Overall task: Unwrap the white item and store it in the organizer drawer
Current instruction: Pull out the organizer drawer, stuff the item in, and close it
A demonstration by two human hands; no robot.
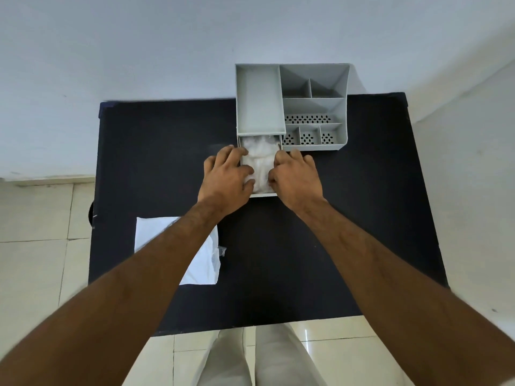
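A grey desk organizer (pixel 259 107) stands at the far edge of the black table. Its drawer (pixel 263 194) is pulled out toward me. The white item (pixel 260 160), soft and crumpled, lies inside the drawer. My left hand (pixel 227 176) rests on the drawer's left side with its fingers pressing on the item. My right hand (pixel 295 176) covers the drawer's right side, fingers curled onto the item. The drawer's side walls are mostly hidden under both hands.
A flat white wrapper (pixel 200 263) lies on the black table (pixel 348 218) at the near left, partly under my left forearm. The organizer's right half has several open compartments (pixel 312 112). A white wall rises behind; tiled floor surrounds the table.
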